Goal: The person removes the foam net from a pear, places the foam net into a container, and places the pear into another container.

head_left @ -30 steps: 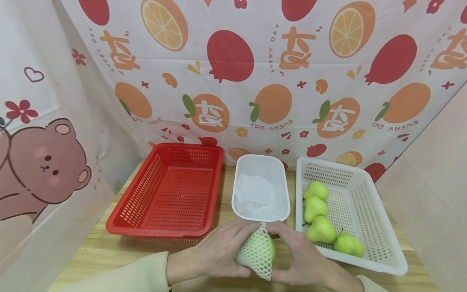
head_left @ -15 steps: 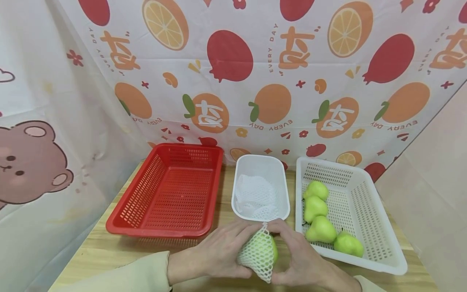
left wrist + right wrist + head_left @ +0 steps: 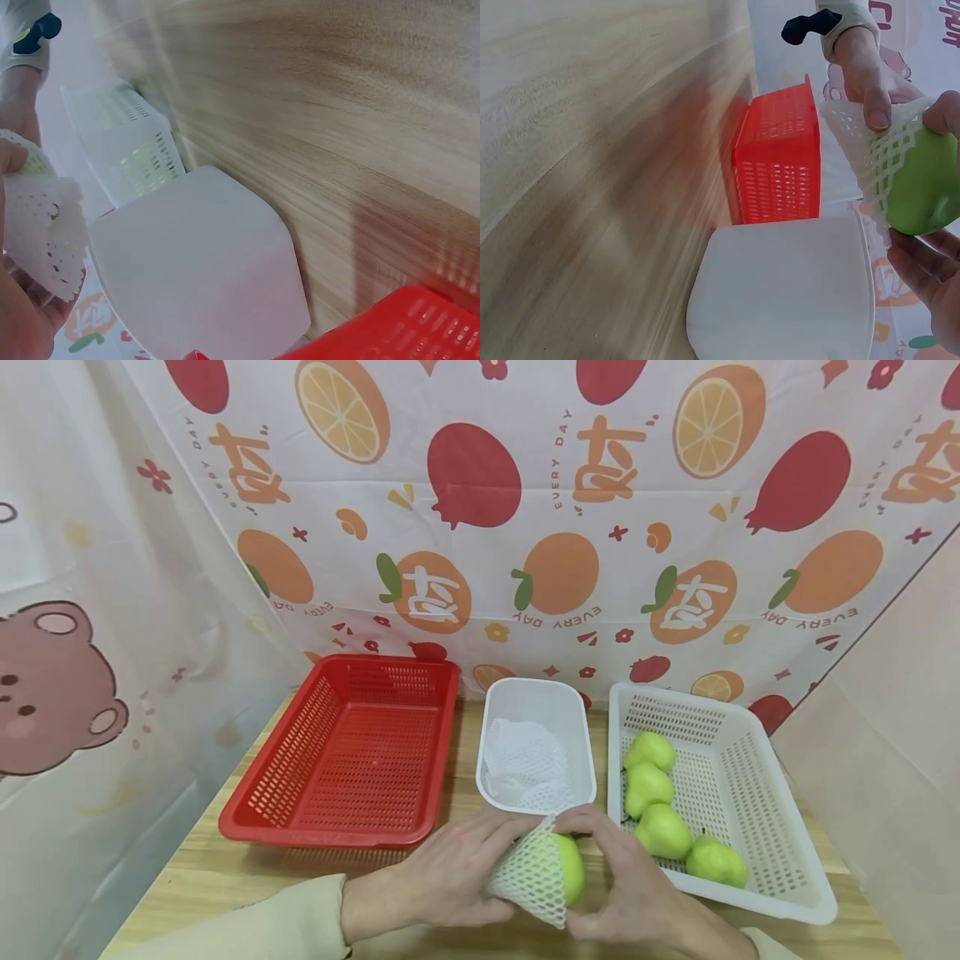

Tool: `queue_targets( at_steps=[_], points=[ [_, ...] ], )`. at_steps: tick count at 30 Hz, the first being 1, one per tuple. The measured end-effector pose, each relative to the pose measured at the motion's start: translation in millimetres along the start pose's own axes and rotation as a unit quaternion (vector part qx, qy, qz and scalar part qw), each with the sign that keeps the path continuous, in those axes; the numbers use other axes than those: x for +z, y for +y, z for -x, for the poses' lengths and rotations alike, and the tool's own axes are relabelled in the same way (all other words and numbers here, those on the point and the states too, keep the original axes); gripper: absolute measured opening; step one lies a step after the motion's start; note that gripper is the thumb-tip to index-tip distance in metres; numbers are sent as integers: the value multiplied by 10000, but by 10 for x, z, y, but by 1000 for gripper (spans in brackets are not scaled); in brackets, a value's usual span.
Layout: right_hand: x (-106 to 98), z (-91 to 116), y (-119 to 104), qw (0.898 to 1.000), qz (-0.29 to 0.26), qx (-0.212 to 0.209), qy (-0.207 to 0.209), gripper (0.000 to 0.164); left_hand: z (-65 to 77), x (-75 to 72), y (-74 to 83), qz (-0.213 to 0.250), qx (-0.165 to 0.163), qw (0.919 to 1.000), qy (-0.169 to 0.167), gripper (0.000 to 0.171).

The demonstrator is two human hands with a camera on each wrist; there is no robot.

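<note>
In the head view a green pear [image 3: 572,870] sits partly inside a white foam net [image 3: 527,872], held above the table in front of the small white bin. My left hand [image 3: 453,875] grips the net-covered side, thumb below and fingers above. My right hand [image 3: 632,887] curves round the bare side, its fingertips and thumb at the net's open edge. The right wrist view shows the smooth green pear [image 3: 922,184] bulging out of the net mouth, with the net [image 3: 855,139] tapering toward the left hand. In the left wrist view the net [image 3: 45,225] covers most of what that hand holds.
A red basket [image 3: 330,839] stands at the left. Behind the hands, a white bin [image 3: 536,697] contains more foam nets [image 3: 525,756]. At the right, a white basket [image 3: 787,827] holds several green pears [image 3: 663,831]. A fruit-print cloth [image 3: 472,643] hangs behind.
More bare pear shows at the right of the net now. My right hand and the net's edge have shifted slightly right; the left hand stays nearly in place. The left curtain has shifted.
</note>
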State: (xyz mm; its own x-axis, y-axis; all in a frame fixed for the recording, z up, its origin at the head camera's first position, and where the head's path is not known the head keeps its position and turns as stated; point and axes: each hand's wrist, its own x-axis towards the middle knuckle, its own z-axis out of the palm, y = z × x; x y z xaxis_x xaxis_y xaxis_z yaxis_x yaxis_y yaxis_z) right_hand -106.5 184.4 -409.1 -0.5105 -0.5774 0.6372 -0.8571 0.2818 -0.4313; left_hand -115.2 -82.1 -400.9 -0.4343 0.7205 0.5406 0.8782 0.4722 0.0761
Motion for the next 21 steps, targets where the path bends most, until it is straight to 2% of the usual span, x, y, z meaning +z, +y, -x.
queue_targets(
  at_steps=[7,14,21],
  points=[
    [-38,31,20,9999,-110,39,95,94,12,1,-12,73,12,10000,51,92],
    [-96,46,47,9995,-236,-101,197,92,21,-6,-31,120,69,9999,62,88],
    [-166,102,67,9995,-45,-45,318,94,27,-31,-57,-22,103,9999,88,76]
  ],
)
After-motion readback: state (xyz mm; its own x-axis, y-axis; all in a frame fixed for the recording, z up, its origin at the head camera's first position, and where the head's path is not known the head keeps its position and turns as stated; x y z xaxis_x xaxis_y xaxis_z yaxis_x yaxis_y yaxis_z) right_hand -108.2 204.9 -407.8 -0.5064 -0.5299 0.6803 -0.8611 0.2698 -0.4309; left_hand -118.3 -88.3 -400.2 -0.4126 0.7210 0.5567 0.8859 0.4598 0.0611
